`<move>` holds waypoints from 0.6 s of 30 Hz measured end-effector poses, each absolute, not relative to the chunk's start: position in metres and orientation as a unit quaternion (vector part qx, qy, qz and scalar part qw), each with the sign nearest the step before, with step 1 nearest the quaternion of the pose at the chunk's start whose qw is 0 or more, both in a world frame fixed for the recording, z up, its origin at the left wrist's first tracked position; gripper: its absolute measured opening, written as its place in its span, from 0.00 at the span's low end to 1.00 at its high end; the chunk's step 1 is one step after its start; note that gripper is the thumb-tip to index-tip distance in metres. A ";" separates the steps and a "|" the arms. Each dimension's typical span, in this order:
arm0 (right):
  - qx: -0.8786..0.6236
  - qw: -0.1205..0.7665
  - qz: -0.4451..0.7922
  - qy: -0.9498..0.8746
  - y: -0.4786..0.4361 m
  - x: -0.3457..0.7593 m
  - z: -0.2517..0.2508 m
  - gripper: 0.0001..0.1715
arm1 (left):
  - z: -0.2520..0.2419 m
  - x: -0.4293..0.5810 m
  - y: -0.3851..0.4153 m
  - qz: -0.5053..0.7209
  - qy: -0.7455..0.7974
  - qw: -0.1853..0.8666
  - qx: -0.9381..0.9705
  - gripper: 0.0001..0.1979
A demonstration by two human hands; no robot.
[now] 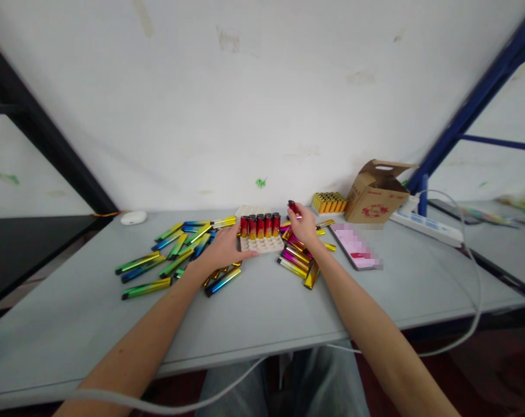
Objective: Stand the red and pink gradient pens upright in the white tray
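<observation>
A pale tray with rows of round holes [262,245] sits mid-table. Several red-and-yellow lighters with dark tops [261,226] stand upright in its back part, while the holes in front show bare. My left hand [224,246] holds the tray at its left side, thumb along the front edge and fingers by the left end. Just right of the tray, my right hand [303,225] is raised, pinching a red lighter with a dark top [292,207]. Beneath it lies a loose pile of gold, pink and purple shiny lighters [296,258].
Green, blue and yellow shiny lighters [175,250] lie scattered on the left. Behind stand a block of yellow-orange lighters [329,202] and an open cardboard box [375,197]. A phone [353,246], power strip [427,227] and white earbud case [133,218] are also on the table.
</observation>
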State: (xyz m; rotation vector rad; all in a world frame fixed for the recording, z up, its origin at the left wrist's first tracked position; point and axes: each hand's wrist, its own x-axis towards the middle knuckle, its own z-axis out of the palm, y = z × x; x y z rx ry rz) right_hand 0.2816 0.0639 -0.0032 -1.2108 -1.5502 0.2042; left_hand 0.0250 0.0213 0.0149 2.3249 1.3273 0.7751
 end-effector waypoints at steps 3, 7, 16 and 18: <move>-0.490 0.573 0.116 -0.646 0.064 0.280 -0.002 0.19 | 0.012 0.024 0.025 0.279 0.451 0.156 0.833 0.42; -0.469 0.616 0.168 -0.610 0.062 0.277 0.006 0.20 | 0.008 0.024 0.029 0.278 0.442 0.142 0.841 0.41; -0.416 0.685 0.321 -0.505 0.052 0.266 0.021 0.14 | 0.005 0.025 0.031 0.233 0.458 0.099 0.852 0.38; -0.421 0.680 0.347 -0.490 0.049 0.264 0.024 0.14 | 0.005 0.026 0.031 0.228 0.460 0.095 0.853 0.40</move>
